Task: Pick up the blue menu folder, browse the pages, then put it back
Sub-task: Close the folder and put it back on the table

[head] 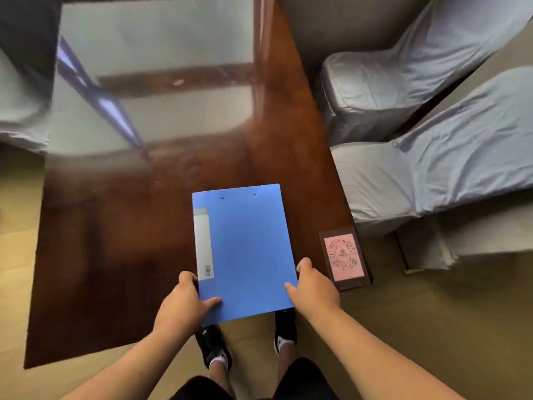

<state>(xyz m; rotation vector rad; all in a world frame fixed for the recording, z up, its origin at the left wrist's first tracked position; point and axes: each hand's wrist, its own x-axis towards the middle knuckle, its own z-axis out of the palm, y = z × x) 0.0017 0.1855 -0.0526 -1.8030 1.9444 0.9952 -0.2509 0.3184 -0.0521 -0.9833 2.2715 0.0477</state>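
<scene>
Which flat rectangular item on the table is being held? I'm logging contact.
The blue menu folder, gripped by the left hand and right hand. The pink card lies untouched.

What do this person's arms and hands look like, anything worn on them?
Both forearms are bare, with no sleeves in view. The left hand and right hand wear no gloves, and no watch, ring or bracelet shows. Lower down, dark shorts and black shoes with white socks are visible.

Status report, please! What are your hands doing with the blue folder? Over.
Left hand and right hand both grip the blue folder, closed, near edge past the table. Pink QR card beside it, clear.
</scene>
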